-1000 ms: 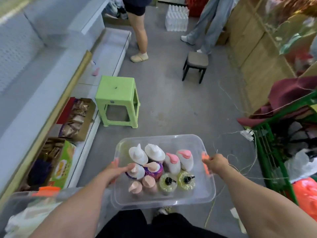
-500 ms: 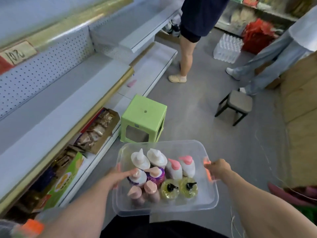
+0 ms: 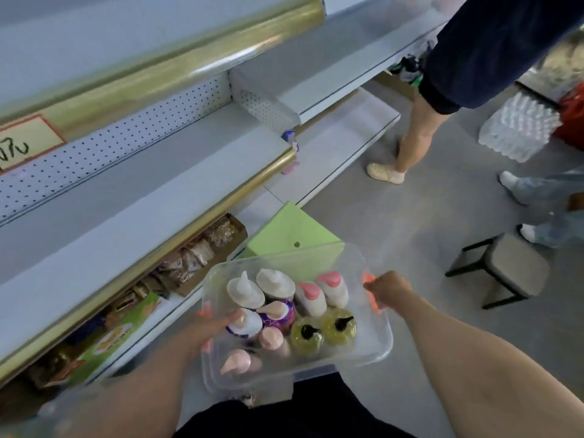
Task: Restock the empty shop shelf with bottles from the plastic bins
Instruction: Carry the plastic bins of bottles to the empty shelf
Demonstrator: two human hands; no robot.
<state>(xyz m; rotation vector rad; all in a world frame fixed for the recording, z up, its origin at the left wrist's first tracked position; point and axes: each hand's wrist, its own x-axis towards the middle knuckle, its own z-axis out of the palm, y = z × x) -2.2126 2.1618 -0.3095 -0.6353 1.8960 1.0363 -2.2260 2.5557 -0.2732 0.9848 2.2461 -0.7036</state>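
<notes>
- left hand (image 3: 212, 330) grips the left rim of clear bin (image 3: 376, 349); right hand (image 3: 390, 288) clenched on its orange handle (image 3: 368, 277)
- bottles (image 3: 274, 312) upright in the bin, held near, just right of shelf (image 3: 126, 197)

The middle shelf (image 3: 126, 200) is grey w/ a gold front edge & a perforated back panel. The btm shelf (image 3: 256, 213) under it carries an open cardboard box (image 3: 202, 257) of snack packets and, nearer, a green carton (image 3: 126, 330). On the grey floor (image 3: 395, 235): a green stool (image 3: 290, 235) just beside the btm shelf, a dark-framed stool (image 3: 505, 270) to the R, and a wrapped pack of water bottles (image 3: 518, 128) farther back.
</notes>
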